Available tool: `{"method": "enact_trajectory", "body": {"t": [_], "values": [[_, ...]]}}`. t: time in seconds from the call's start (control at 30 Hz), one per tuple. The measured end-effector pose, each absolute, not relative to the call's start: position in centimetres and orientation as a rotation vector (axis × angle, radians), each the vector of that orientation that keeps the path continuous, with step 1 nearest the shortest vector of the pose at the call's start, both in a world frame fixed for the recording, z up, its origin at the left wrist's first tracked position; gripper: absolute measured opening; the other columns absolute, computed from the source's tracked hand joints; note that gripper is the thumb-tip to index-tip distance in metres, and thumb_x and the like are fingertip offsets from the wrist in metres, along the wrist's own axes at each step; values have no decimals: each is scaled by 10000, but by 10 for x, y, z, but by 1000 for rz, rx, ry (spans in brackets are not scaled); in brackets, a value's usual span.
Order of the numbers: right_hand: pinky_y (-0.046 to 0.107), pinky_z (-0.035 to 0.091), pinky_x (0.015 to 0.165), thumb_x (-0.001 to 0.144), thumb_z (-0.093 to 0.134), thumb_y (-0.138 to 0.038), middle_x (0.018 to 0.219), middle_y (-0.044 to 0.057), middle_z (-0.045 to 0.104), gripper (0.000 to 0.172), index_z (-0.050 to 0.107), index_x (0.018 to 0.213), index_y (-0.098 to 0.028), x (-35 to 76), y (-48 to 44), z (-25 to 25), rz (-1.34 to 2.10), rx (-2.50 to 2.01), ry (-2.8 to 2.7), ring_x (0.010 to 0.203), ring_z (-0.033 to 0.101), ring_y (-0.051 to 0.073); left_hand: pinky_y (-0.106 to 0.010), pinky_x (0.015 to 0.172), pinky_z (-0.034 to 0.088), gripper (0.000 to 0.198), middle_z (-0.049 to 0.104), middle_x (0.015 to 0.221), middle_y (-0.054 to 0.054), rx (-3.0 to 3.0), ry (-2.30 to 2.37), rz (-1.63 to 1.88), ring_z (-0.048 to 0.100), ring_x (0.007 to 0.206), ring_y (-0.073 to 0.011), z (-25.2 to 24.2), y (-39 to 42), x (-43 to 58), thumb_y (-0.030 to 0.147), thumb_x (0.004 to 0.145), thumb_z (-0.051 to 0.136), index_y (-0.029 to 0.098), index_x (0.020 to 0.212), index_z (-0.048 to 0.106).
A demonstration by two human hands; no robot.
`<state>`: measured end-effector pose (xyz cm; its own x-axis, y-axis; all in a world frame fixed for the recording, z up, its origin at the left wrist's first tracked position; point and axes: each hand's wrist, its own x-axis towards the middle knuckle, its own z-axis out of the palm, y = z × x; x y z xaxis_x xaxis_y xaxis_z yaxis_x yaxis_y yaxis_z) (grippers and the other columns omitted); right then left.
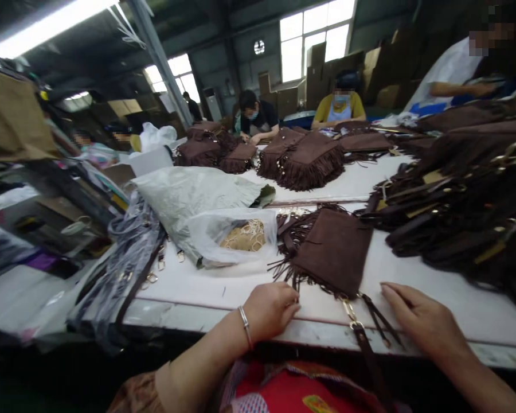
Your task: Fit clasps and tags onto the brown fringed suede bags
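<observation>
A brown suede bag (333, 252) with long fringe lies on the white table in front of me. Its fringe spreads toward the left, and a gold clasp (349, 310) with a dark brown strap (367, 355) hangs over the near edge. My left hand (272, 312), with a bracelet at the wrist, is closed just below the fringe tips; whatever its curled fingers may hold is hidden. To the right of the bag, my right hand (425, 318) rests low over the table, fingers extended and thumb apart, beside a thin dark tassel cord (378, 321).
A plastic bag (198, 229) holding pale string loops sits left of the suede bag. Plastic-wrapped straps (133, 258) lie at far left. Dark bags are heaped (460, 201) on the right, with fringed bags (312, 155) across the table. Several people work beyond.
</observation>
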<state>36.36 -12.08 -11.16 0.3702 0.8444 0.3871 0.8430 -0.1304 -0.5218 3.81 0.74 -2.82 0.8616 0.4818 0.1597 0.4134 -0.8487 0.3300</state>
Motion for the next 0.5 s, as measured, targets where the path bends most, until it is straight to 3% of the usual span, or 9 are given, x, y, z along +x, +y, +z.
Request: {"method": "enact_trajectory", "body": {"t": [0.1, 0.23, 0.5], "values": [[428, 564, 840, 879, 502, -534, 1053, 41, 748, 354, 703, 999, -268, 379, -103, -124, -50, -1962, -1467, 949, 712, 276, -296, 740, 546, 165, 718, 825, -68, 2784, 924, 410, 677, 800, -201, 3, 51, 30, 257, 919, 563, 198, 914, 717], [438, 550, 832, 873, 509, -473, 989, 54, 738, 286, 678, 998, -280, 374, -98, -131, -85, -1857, -1623, 881, 706, 270, -320, 818, 523, 191, 733, 903, -94, 2734, 1367, 411, 675, 868, -221, 23, 118, 14, 214, 901, 564, 182, 911, 751], [430, 510, 875, 888, 494, -421, 974, 71, 716, 241, 642, 1017, -281, 362, -100, -124, -115, -1840, -1641, 891, 680, 271, -325, 845, 504, 160, 719, 939, -103, 2625, 1513, 205, 658, 924, -243, -23, 167, 13, 240, 822, 631, 187, 887, 768]]}}
